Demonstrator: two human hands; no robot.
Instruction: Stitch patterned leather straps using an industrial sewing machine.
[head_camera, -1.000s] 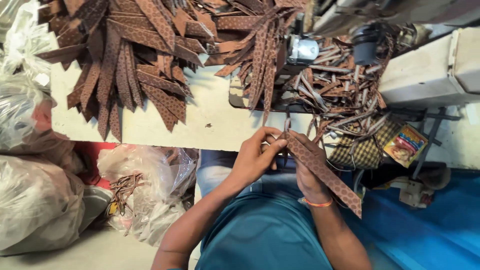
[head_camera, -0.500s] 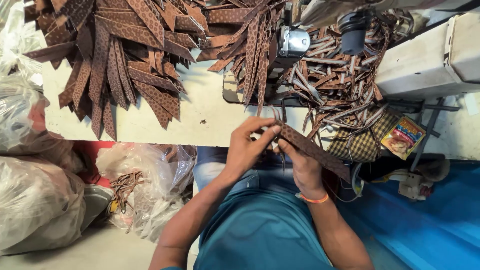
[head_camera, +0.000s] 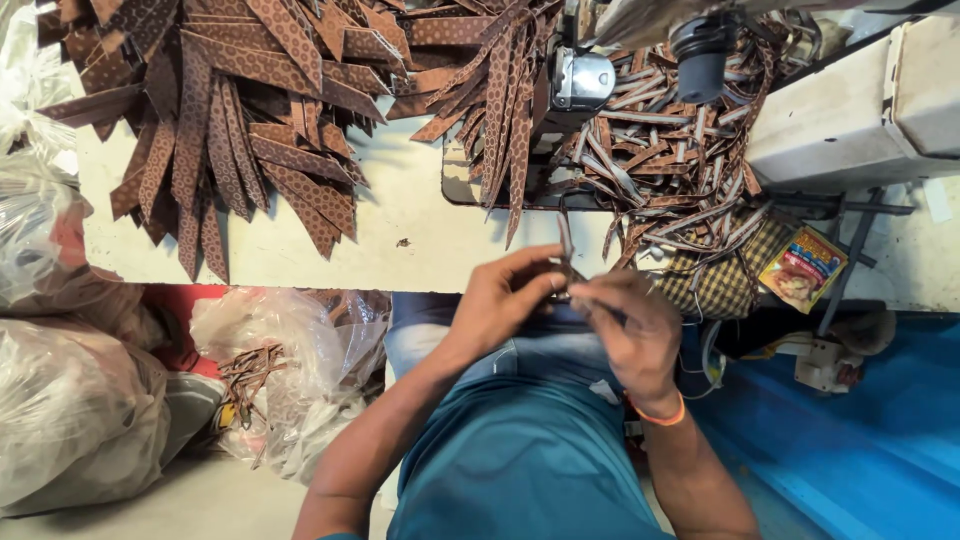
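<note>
My left hand (head_camera: 500, 300) and my right hand (head_camera: 632, 325) meet just in front of the white table's edge (head_camera: 330, 270), fingertips pinched together. Between them they hold a thin brown strap (head_camera: 565, 238), of which only a narrow end shows, sticking up above the fingers. The rest of the strap is hidden behind my hands. An orange band (head_camera: 660, 415) circles my right wrist. I wear a teal shirt.
Heaps of brown patterned straps (head_camera: 240, 130) cover the table's left and middle. A sewing machine (head_camera: 850, 110) stands at the right with tangled strips (head_camera: 670, 170) beside it. A checked cloth (head_camera: 725, 285) and a colourful packet (head_camera: 803, 268) lie nearby. Plastic bags (head_camera: 70, 420) sit on the floor at left.
The long patterned strap that slanted down to the right from my hands has been drawn in. Only its narrow end now shows above my fingers. My hands have closed together.
</note>
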